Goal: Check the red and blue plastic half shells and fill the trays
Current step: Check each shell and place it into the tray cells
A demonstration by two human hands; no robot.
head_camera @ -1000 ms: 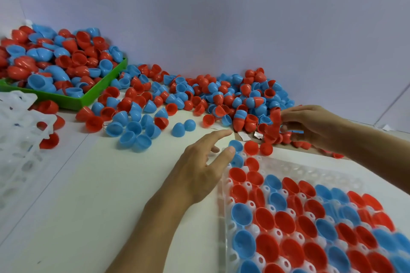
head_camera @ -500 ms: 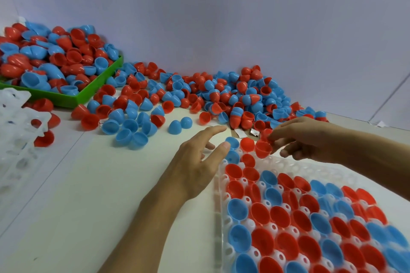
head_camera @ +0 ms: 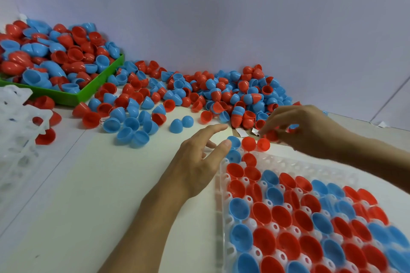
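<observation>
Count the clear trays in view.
2: a partly filled tray at lower right; a second tray at the left edge, possibly a stack hiding more.

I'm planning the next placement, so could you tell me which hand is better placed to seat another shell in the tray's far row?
Probably the right hand: it pinches a red shell just above the tray; the left hand is open.
</observation>
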